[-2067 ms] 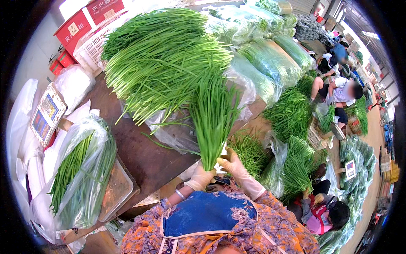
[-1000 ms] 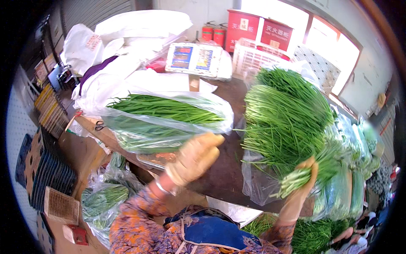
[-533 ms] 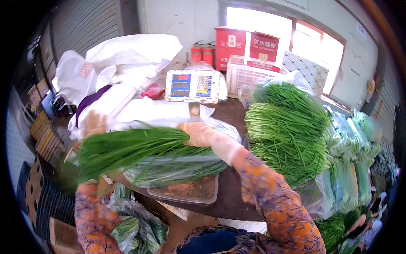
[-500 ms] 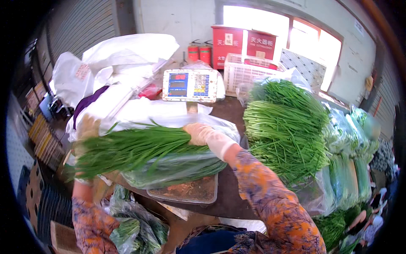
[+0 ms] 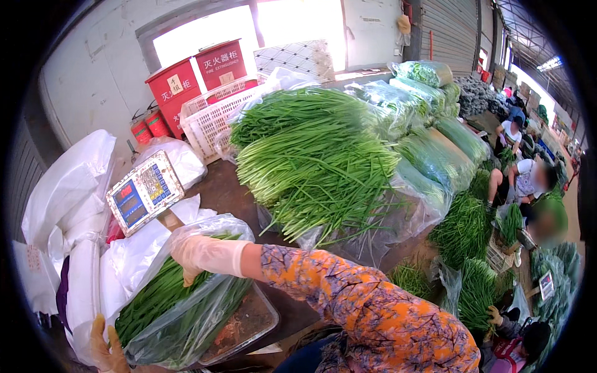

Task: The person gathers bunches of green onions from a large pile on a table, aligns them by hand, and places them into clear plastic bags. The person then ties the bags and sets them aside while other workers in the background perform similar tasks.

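My gloved right hand curls over the right end of a bundle of garlic chives, with the far fingers hidden. Long green leaves lie in a clear plastic bag that rests on the scale's tray. At the bag's lower left end, my left hand, also gloved, has its fingers apart and holds nothing visible. Just behind the bag stands the scale's display, tilted in this view. A big loose pile of garlic chives lies on the table to the right.
White sacks are heaped at the left. Behind the table are red cabinets, fire extinguishers and a white crate. Filled bags of greens are stacked at right. Beyond, several people sit among piles of greens.
My view has swung to the right. The chives bundle, earlier held above the bag between both hands, now lies in it. My left hand's fingers have come apart from the leaves.
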Demonstrator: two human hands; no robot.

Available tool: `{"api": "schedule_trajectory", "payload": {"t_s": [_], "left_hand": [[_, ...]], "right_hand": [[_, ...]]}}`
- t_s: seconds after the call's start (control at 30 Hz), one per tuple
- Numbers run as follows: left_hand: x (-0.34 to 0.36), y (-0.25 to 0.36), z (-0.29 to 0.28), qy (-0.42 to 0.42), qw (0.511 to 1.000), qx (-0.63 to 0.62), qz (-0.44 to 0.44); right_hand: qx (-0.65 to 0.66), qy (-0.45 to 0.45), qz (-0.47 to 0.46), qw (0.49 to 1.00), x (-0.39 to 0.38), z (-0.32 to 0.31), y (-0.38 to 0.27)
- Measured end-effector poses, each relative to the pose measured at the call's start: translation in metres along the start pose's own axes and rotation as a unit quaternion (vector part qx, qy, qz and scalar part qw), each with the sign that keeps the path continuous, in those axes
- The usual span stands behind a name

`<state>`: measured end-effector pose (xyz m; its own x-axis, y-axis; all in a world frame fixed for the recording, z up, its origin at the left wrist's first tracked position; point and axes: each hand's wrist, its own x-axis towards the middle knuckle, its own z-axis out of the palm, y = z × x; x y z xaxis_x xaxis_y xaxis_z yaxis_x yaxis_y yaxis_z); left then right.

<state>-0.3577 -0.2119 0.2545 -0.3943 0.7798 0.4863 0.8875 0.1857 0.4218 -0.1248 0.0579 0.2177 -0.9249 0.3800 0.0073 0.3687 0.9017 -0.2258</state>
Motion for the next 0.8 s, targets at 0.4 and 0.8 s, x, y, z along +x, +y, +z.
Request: {"api": "schedule_trajectory", "payload": {"t_s": [0.4,0.8], "left_hand": [[0.017,-0.059,-0.046,0.175,0.901,0.375,0.127],[-0.02,0.102,-0.053,0.005,0.98,-0.175,-0.098]], "right_hand": [[-0.126,0.094,0.068,0.985,-0.017,-0.012,0.051],[0.338,0.181,-0.026,0.923,-0.134,-0.115,0.025]]}}
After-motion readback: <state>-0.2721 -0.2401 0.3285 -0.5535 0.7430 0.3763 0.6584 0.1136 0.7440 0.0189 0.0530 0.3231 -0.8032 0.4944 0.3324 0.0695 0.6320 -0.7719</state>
